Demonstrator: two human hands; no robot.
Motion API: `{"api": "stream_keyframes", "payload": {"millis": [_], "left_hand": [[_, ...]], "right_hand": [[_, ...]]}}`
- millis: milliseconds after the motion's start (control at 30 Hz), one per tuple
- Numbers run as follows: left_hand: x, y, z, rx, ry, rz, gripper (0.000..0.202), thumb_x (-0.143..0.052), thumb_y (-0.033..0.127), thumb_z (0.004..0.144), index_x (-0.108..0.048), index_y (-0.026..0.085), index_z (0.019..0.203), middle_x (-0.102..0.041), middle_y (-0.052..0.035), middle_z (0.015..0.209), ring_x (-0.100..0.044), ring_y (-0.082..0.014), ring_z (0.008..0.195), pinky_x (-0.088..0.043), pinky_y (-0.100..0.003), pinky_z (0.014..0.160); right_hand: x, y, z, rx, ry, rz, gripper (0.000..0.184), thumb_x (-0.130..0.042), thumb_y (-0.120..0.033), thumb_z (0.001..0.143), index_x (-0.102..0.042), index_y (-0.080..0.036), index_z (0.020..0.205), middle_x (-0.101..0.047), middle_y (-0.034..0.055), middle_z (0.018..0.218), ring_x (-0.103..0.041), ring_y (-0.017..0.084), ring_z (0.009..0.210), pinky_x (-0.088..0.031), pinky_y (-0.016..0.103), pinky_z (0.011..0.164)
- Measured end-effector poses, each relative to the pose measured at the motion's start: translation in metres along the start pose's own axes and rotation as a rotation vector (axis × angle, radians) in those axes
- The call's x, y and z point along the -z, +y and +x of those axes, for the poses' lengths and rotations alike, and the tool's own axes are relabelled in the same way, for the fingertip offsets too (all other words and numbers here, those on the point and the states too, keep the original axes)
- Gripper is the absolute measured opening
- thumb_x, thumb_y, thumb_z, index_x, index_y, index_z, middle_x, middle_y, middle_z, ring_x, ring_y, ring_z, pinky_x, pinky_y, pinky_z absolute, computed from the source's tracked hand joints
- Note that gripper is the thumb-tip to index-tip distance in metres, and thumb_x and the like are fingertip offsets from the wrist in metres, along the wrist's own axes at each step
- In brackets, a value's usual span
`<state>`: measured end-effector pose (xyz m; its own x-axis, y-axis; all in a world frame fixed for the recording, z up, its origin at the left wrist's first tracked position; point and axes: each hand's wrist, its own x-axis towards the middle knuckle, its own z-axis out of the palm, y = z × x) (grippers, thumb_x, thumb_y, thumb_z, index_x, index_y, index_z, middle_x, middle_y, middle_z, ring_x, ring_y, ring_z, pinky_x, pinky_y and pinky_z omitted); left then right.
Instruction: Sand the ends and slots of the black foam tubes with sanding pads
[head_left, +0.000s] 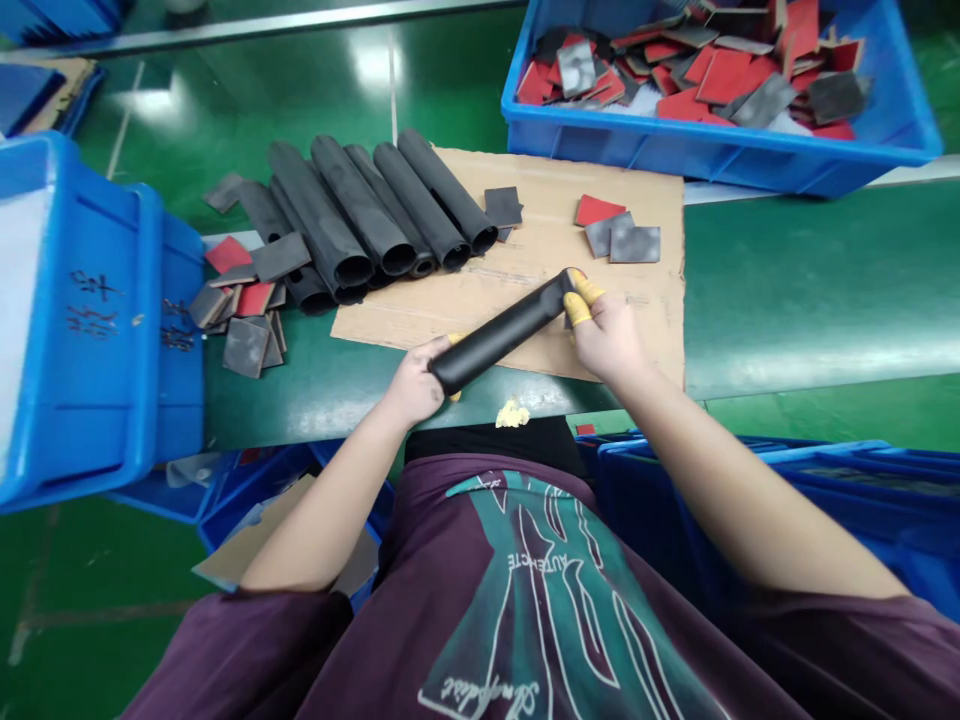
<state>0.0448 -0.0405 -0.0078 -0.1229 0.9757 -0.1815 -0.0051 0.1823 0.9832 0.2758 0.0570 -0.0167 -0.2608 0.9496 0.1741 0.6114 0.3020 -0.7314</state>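
A black tube (501,335) slants across the front of the cardboard sheet (465,300). Its near, lower end is gripped by my left hand (420,385), with the fingers wrapped around it. At the upper right end, my right hand (609,330) is closed on the tube, thumb and forefinger in yellow finger covers. Whether a small pad is also under the right fingers is hidden. Beyond lies a row of similar black tubes (375,215). Close to my right hand are a red pad (598,210) and grey pads (634,245) on the cardboard.
A blue bin (645,150) full of red and grey pads stands at the back right. Blue crates (97,330) stand at the left, beside a loose pile of pads (246,345). Yellow scraps (512,413) lie at the green table's front edge.
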Motion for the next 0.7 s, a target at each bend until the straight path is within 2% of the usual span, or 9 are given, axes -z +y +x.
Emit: {"api": "stream_keyframes", "payload": {"millis": [33, 100, 200, 267, 400, 467, 567, 633, 700], "left_hand": [[-0.005, 0.002, -0.001, 0.002, 0.002, -0.007, 0.023, -0.063, 0.024, 0.051, -0.069, 0.019, 0.073, -0.065, -0.0015, 0.070, -0.059, -0.0171, 0.064, -0.049, -0.026, 0.057], [-0.013, 0.005, -0.003, -0.005, -0.021, -0.004, 0.018, -0.058, 0.022, 0.051, -0.065, 0.020, 0.067, -0.059, 0.0016, 0.062, -0.053, -0.0144, 0.059, -0.046, -0.026, 0.055], [-0.018, 0.010, -0.005, 0.006, -0.033, 0.001, 0.012, -0.053, 0.020, 0.048, -0.058, 0.021, 0.059, -0.052, 0.0043, 0.055, -0.045, -0.0109, 0.052, -0.042, -0.024, 0.051], [-0.018, 0.012, -0.004, 0.025, -0.015, -0.020, 0.017, -0.051, 0.021, 0.047, -0.061, 0.021, 0.061, -0.055, 0.0040, 0.057, -0.045, -0.0105, 0.052, -0.041, -0.024, 0.050], [-0.019, 0.012, -0.005, 0.003, 0.031, 0.012, 0.018, -0.050, 0.023, 0.046, -0.061, 0.022, 0.060, -0.057, 0.0028, 0.058, -0.050, -0.0135, 0.056, -0.045, -0.027, 0.054], [-0.022, 0.010, -0.006, -0.029, 0.071, 0.034, 0.020, -0.051, 0.023, 0.046, -0.063, 0.022, 0.061, -0.060, 0.0017, 0.061, -0.054, -0.0159, 0.061, -0.049, -0.029, 0.059], [-0.028, 0.008, -0.007, -0.006, 0.125, -0.022, 0.019, -0.055, 0.023, 0.048, -0.066, 0.021, 0.064, -0.062, 0.0011, 0.063, -0.056, -0.0159, 0.062, -0.051, -0.029, 0.062], [-0.030, 0.006, -0.006, 0.057, 0.129, -0.085, 0.011, -0.059, 0.024, 0.050, -0.063, 0.021, 0.060, -0.059, 0.0027, 0.057, -0.053, -0.0132, 0.056, -0.048, -0.027, 0.057], [-0.031, 0.004, -0.005, 0.124, 0.143, -0.119, 0.009, -0.060, 0.023, 0.050, -0.063, 0.020, 0.058, -0.057, 0.0038, 0.055, -0.051, -0.0117, 0.053, -0.046, -0.025, 0.054]], "right_hand": [[-0.005, -0.018, -0.013, -0.011, -0.014, -0.021, 0.047, -0.044, -0.031, 0.097, -0.067, -0.013, 0.133, -0.080, 0.0116, 0.100, -0.075, 0.023, 0.080, -0.062, 0.039, 0.077], [-0.015, -0.057, -0.042, 0.070, -0.197, -0.085, 0.044, -0.046, -0.033, 0.097, -0.070, -0.016, 0.131, -0.080, 0.0106, 0.090, -0.071, 0.021, 0.063, -0.060, 0.035, 0.063], [-0.022, -0.086, -0.060, 0.193, -0.416, -0.206, 0.036, -0.056, -0.036, 0.093, -0.079, -0.017, 0.113, -0.079, 0.0112, 0.080, -0.072, 0.026, 0.064, -0.059, 0.037, 0.061], [-0.016, -0.071, -0.044, 0.147, -0.343, -0.203, 0.036, -0.054, -0.034, 0.094, -0.078, -0.019, 0.117, -0.080, 0.0114, 0.089, -0.075, 0.027, 0.075, -0.061, 0.040, 0.071], [0.005, -0.015, 0.005, -0.083, 0.020, -0.115, 0.043, -0.046, -0.024, 0.096, -0.069, -0.017, 0.132, -0.079, 0.0125, 0.109, -0.075, 0.028, 0.099, -0.060, 0.045, 0.089], [0.007, -0.017, 0.003, -0.123, 0.036, -0.102, 0.045, -0.045, -0.022, 0.096, -0.068, -0.015, 0.134, -0.079, 0.0119, 0.105, -0.075, 0.028, 0.099, -0.061, 0.043, 0.089], [-0.004, -0.061, -0.034, -0.012, -0.247, -0.163, 0.042, -0.048, -0.029, 0.097, -0.070, -0.018, 0.132, -0.080, 0.0105, 0.094, -0.076, 0.026, 0.081, -0.063, 0.040, 0.078], [-0.008, -0.086, -0.053, 0.085, -0.485, -0.246, 0.038, -0.053, -0.036, 0.095, -0.078, -0.016, 0.117, -0.080, 0.0133, 0.086, -0.076, 0.032, 0.076, -0.062, 0.043, 0.070], [-0.004, -0.084, -0.047, 0.090, -0.514, -0.263, 0.035, -0.056, -0.037, 0.094, -0.080, -0.017, 0.109, -0.079, 0.0146, 0.087, -0.077, 0.034, 0.081, -0.063, 0.045, 0.073]]}}
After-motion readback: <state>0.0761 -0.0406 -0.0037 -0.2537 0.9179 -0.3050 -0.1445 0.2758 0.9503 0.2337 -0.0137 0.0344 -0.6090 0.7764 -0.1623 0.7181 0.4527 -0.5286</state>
